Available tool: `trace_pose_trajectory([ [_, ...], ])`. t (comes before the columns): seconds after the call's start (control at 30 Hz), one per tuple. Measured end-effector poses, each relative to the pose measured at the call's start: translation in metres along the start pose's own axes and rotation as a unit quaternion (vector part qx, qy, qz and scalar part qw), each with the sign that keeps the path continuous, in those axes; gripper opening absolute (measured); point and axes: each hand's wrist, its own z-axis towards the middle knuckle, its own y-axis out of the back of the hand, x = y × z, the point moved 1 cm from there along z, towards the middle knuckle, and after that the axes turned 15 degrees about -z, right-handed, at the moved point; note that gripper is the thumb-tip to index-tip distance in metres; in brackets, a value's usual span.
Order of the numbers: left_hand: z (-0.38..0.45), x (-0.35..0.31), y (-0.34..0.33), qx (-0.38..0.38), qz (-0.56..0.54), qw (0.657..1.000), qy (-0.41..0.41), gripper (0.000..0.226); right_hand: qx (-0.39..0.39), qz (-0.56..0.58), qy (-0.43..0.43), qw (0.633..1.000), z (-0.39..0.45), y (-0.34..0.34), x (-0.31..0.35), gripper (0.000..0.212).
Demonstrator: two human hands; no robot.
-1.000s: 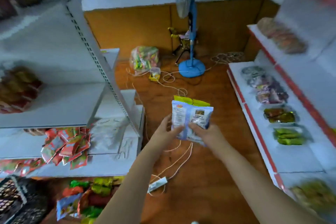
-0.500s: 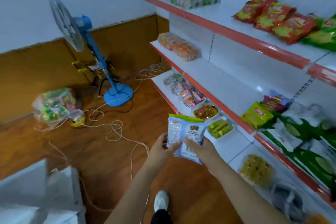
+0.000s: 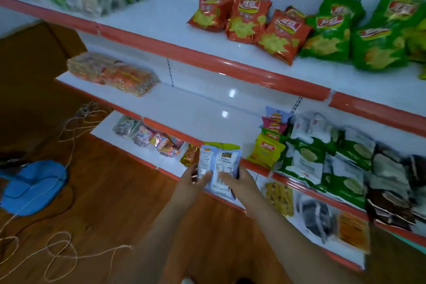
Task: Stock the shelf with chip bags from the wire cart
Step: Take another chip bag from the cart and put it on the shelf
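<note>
Since a moment ago the view has swung from the floor and fan round to the shelf (image 3: 230, 108), bringing the chip bags (image 3: 219, 163) up to its middle tier. Left hand (image 3: 196, 180) and right hand (image 3: 239, 182) both clamp their fingers on the bags, just left of the yellow bag (image 3: 265, 150); placing likely comes next.

Head view, looking down-forward, close to shelves (image 3: 207, 60), hands (image 3: 237, 182) near

Dim, bluish indoor light. Small glare spots shine on the white middle shelf (image 3: 207, 108). Motion blur smears everything, worst at the bent wide-angle edges.
</note>
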Motion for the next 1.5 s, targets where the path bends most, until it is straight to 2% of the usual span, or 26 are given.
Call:
trace_pose_trajectory([
  [0.13, 0.075, 0.004, -0.030, -0.051, 0.077, 0.996, -0.022, 0.053, -0.136, -0.052, -0.038, 0.989, 0.064, 0.020, -0.008, 0.028],
  [0.17, 0.093, 0.008, -0.039, -0.065, 0.086, 0.994, -0.027, 0.054, -0.168, -0.060, -0.050, 0.983, 0.084, 0.026, -0.010, 0.029],
  [0.23, 0.127, 0.009, -0.063, -0.064, 0.053, 0.996, -0.024, 0.039, -0.219, -0.075, -0.061, 0.971, 0.126, 0.037, -0.013, 0.034],
  [0.3, 0.163, 0.005, -0.089, -0.005, 0.011, 1.000, -0.014, 0.028, -0.244, -0.082, -0.051, 0.965, 0.166, 0.045, -0.013, 0.038],
  [0.37, 0.208, 0.005, -0.110, 0.061, -0.023, 0.998, 0.004, 0.025, -0.249, -0.082, -0.025, 0.965, 0.207, 0.050, -0.015, 0.037],
  [0.4, 0.230, 0.006, -0.118, 0.084, -0.037, 0.995, 0.023, 0.036, -0.240, -0.086, -0.014, 0.967, 0.222, 0.053, -0.012, 0.035],
  [0.47, 0.271, 0.009, -0.130, 0.104, -0.015, 0.992, 0.062, 0.071, -0.202, -0.064, -0.016, 0.977, 0.252, 0.061, -0.014, 0.034],
  [0.5, 0.288, 0.010, -0.133, 0.111, -0.006, 0.991, 0.077, 0.078, -0.188, -0.034, -0.028, 0.981, 0.265, 0.065, -0.017, 0.033],
  [0.6, 0.332, 0.012, -0.138, 0.121, 0.016, 0.990, 0.074, 0.057, -0.175, 0.041, -0.052, 0.982, 0.297, 0.079, -0.025, 0.035],
  [0.67, 0.360, 0.019, -0.142, 0.139, 0.058, 0.987, 0.050, 0.061, -0.177, 0.046, -0.050, 0.982, 0.312, 0.090, -0.027, 0.044],
  [0.77, 0.392, 0.024, -0.149, 0.165, 0.127, 0.978, 0.031, 0.037, -0.146, 0.015, -0.041, 0.988, 0.321, 0.103, -0.029, 0.048],
  [0.8, 0.402, 0.025, -0.149, 0.171, 0.149, 0.974, 0.026, 0.036, -0.130, -0.039, -0.037, 0.990, 0.319, 0.106, -0.028, 0.050],
  [0.9, 0.417, 0.030, -0.153, 0.123, 0.261, 0.957, -0.007, 0.077, -0.162, -0.169, -0.001, 0.972, 0.315, 0.116, -0.030, 0.043],
  [1.0, 0.407, 0.038, -0.148, 0.079, 0.248, 0.966, -0.003, 0.093, -0.200, -0.218, 0.032, 0.955, 0.305, 0.120, -0.031, 0.033],
  [1.17, 0.353, 0.033, -0.118, 0.072, 0.249, 0.966, -0.006, 0.095, -0.206, -0.265, 0.049, 0.941, 0.272, 0.099, -0.032, 0.042],
  [1.37, 0.211, 0.008, -0.033, 0.023, 0.203, 0.979, 0.016, 0.087, -0.149, -0.315, 0.082, 0.934, 0.185, 0.043, 0.012, 0.050],
  [1.5, 0.092, -0.010, 0.044, -0.073, 0.132, 0.988, 0.013, 0.075, -0.065, -0.329, 0.124, 0.934, 0.108, -0.028, 0.047, 0.052],
])
